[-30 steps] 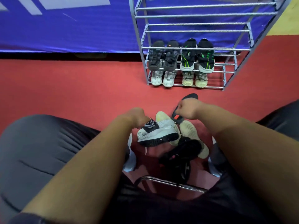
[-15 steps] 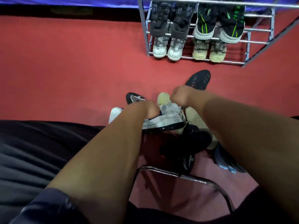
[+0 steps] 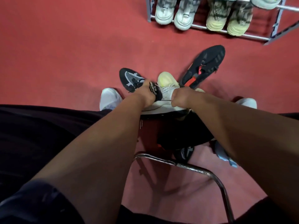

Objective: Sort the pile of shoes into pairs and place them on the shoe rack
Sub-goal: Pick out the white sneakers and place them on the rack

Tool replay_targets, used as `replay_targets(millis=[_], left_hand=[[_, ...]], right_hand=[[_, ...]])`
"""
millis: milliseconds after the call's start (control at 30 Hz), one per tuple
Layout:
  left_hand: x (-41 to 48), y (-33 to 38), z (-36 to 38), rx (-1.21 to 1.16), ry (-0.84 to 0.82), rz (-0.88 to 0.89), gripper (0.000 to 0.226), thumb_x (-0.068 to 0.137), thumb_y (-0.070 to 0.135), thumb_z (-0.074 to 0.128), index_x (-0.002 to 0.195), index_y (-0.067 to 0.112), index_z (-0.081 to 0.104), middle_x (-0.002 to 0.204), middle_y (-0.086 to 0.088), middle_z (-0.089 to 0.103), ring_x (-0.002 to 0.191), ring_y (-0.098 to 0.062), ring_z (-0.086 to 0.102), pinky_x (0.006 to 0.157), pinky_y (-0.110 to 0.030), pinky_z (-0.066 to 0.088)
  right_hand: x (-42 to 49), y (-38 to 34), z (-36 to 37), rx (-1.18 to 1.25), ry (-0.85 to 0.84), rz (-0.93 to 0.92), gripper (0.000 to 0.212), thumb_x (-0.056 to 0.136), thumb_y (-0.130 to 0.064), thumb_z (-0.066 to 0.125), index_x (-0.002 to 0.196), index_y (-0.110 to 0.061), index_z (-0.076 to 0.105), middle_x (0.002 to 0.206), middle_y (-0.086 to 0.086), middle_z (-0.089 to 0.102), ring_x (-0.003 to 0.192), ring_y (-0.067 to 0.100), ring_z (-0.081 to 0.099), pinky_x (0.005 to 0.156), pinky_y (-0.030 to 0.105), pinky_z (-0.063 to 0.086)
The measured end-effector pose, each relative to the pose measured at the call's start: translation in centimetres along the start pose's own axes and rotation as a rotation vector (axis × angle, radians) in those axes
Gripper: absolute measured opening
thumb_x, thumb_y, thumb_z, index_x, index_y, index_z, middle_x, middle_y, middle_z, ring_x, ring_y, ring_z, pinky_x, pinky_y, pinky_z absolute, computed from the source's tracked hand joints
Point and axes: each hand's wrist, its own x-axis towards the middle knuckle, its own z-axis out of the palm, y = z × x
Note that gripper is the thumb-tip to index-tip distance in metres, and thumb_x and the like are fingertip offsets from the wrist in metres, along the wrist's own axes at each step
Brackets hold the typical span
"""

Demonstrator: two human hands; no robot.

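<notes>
Both forearms are stretched forward and down, and a white sneaker [image 3: 166, 94] is held between them, in front of the shoe rack [image 3: 252, 37] and well apart from it. The grip of the left hand [image 3: 146, 97] is clenched round the sneaker's black tongue, and the grip of the right hand [image 3: 180, 98] is curled on its upper. A black mesh shoe [image 3: 129, 76] and an upturned black shoe [image 3: 205, 65] are seen on the red floor [image 3: 64, 54], between the sneaker and the rack.

Floor and seating recorded.
A red matte floor [image 3: 64, 54] was noted throughout, softly shadowed; a curved chrome tube frame [image 3: 202, 171] was observed standing on it nearest the camera.
</notes>
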Motion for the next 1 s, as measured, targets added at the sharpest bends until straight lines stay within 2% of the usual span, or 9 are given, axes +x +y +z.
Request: replay_targets(millis=[167,300,433,567,667,733,833,900,1000], left_hand=[[1.7,-1.4,-0.1,0.090,0.068,0.061,0.092,0.090,-0.003,0.057,0.166,0.032,0.017,0.167,-0.009,0.032,0.148,-0.029,0.040,0.123,-0.037,0.031],[1.7,-1.8,1.6,0.069,0.221,0.167,0.099,0.080,-0.001,0.071,0.164,0.024,0.024,0.164,-0.008,0.026,0.141,-0.031,0.048,0.117,-0.035,0.037],[2.3,-2.0,2.1,-0.313,0.340,0.100,0.091,0.074,0.006,0.072,0.156,0.017,0.035,0.154,-0.011,0.044,0.133,-0.026,0.055,0.119,-0.033,0.038],[2.5,-0.9,1.4,-0.586,0.324,0.057,0.053,0.090,-0.005,0.056,0.140,0.012,0.053,0.121,-0.004,0.063,0.109,-0.019,0.068,0.088,-0.027,0.061],[2.1,-1.3,0.7,-0.381,0.391,-0.015,0.035,0.090,-0.004,0.053,0.121,0.012,0.058,0.111,-0.002,0.062,0.105,-0.023,0.065,0.087,-0.027,0.053],[1.8,-2.8,0.8,-0.204,0.382,-0.123,0.033,0.091,0.014,0.062,0.123,0.009,0.057,0.116,-0.007,0.062,0.110,-0.025,0.062,0.092,-0.031,0.048],[1.4,-4.7,2.1,0.018,0.201,-0.277,0.080,0.092,0.051,0.070,0.148,0.000,0.042,0.147,-0.019,0.051,0.137,-0.037,0.049,0.112,-0.042,0.042],[1.6,-5.3,3.0,0.178,0.142,-0.276,0.094,0.093,0.064,0.061,0.151,-0.004,0.034,0.152,-0.023,0.045,0.141,-0.039,0.043,0.114,-0.046,0.041],[1.8,-5.6,3.2,0.280,0.141,-0.307,0.070,0.103,0.042,0.051,0.152,-0.003,0.031,0.150,-0.023,0.043,0.139,-0.039,0.043,0.110,-0.048,0.044]], right_hand=[[0.0,-0.3,-0.1,-0.009,-0.055,-0.049,0.033,0.097,-0.021,0.061,0.129,-0.011,0.066,0.128,0.010,0.067,0.111,0.029,0.062,0.082,0.029,0.049],[-0.3,1.0,0.6,0.108,-0.073,-0.118,0.018,0.090,-0.015,0.072,0.107,-0.020,0.070,0.087,-0.001,0.065,0.090,0.021,0.061,0.064,0.027,0.045],[-0.8,1.9,1.4,0.140,-0.185,-0.157,0.009,0.082,-0.031,0.082,0.087,-0.031,0.074,0.084,-0.010,0.073,0.082,0.013,0.067,0.069,0.025,0.052],[-1.5,1.9,1.8,0.053,-0.243,-0.184,0.019,0.081,-0.042,0.079,0.098,-0.034,0.081,0.097,-0.009,0.077,0.096,0.014,0.071,0.089,0.031,0.056],[-1.6,1.4,1.4,0.233,-0.084,-0.126,0.018,0.086,-0.026,0.070,0.097,-0.015,0.080,0.094,0.011,0.078,0.095,0.032,0.075,0.086,0.042,0.062],[-1.2,1.4,0.7,0.263,0.134,-0.070,0.021,0.088,-0.022,0.063,0.098,-0.011,0.078,0.098,0.013,0.078,0.099,0.034,0.073,0.087,0.043,0.061],[-0.3,1.5,0.1,0.250,0.359,0.012,0.039,0.084,-0.024,0.065,0.122,-0.014,0.067,0.126,0.013,0.064,0.118,0.034,0.063,0.100,0.042,0.053],[0.0,1.4,0.2,0.280,0.337,0.075,0.059,0.082,-0.026,0.070,0.137,-0.013,0.053,0.138,0.015,0.048,0.126,0.039,0.056,0.107,0.047,0.048],[0.3,1.4,1.6,0.219,0.188,0.095,0.074,0.089,-0.029,0.072,0.154,-0.012,0.040,0.153,0.016,0.037,0.139,0.039,0.047,0.113,0.043,0.039]])
